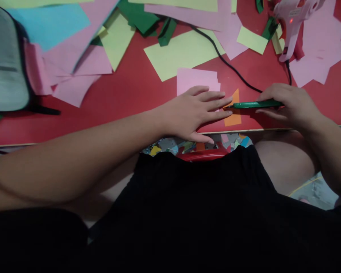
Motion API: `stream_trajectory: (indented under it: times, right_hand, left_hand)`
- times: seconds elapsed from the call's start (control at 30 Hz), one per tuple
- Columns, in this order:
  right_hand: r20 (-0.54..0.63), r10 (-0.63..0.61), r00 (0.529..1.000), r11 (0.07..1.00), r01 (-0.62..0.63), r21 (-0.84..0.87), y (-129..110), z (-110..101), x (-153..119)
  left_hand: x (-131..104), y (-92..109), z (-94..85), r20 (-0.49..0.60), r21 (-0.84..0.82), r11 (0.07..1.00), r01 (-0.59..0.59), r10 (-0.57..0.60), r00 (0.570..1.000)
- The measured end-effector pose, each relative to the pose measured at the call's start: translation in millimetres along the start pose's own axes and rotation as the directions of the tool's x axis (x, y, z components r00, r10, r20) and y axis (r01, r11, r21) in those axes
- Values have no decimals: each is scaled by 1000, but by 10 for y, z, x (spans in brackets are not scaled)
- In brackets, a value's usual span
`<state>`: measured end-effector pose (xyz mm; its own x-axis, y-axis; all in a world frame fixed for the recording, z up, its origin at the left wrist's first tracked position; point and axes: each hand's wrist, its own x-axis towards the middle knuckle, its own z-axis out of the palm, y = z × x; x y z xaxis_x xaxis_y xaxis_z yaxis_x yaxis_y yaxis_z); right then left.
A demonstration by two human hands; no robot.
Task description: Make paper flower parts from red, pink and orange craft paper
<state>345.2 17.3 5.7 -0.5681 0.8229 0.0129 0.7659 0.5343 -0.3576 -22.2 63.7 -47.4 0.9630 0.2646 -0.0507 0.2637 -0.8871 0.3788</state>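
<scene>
My left hand [190, 112] lies flat with its fingers spread, palm down, over a small stack of pink paper [197, 79] at the table's near edge. Its fingertips reach onto a small orange paper piece [233, 117]. My right hand [291, 104] is closed around the back end of a slim green pen-like tool [251, 104]. This tool lies nearly level, its thin dark tip pointing left over the orange paper, close to my left fingertips. Whether that tip is a blade or a pen point is too blurred to tell.
A pink glue gun [292, 28] with a lit red light stands at the upper right; a black cord [227, 62] crosses the red table [130, 96]. Yellow sheets [182, 53], pink cutouts [315, 60] and a grey bag [7, 72] lie around. Paper scraps litter the floor.
</scene>
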Motion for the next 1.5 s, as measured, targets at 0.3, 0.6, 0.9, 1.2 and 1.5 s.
stream_trajectory:
  times: [0.3,0.6,0.9,1.2,1.5]
  right_hand:
    - [-50,-147,988,989,145,-42,3,-4,23]
    - [-51,-66,997,998,66,-4,26,-114,-56]
    - [-114,2,993,999,2,41,126,-161,-210]
    - [-151,78,985,997,-82,-16,398,-244,-431]
    - [-83,-171,982,940,137,-313,-438,31,-161]
  left_hand:
    - [-4,9,-34,9,27,999,-20,19,1000]
    - [0,9,-41,-12,82,996,-42,43,999]
    - [-1,-14,-21,-23,29,999,-33,34,999]
    - [19,1,-35,-15,13,1000,-12,12,1000]
    - [22,21,-2,-101,-39,999,-7,3,995]
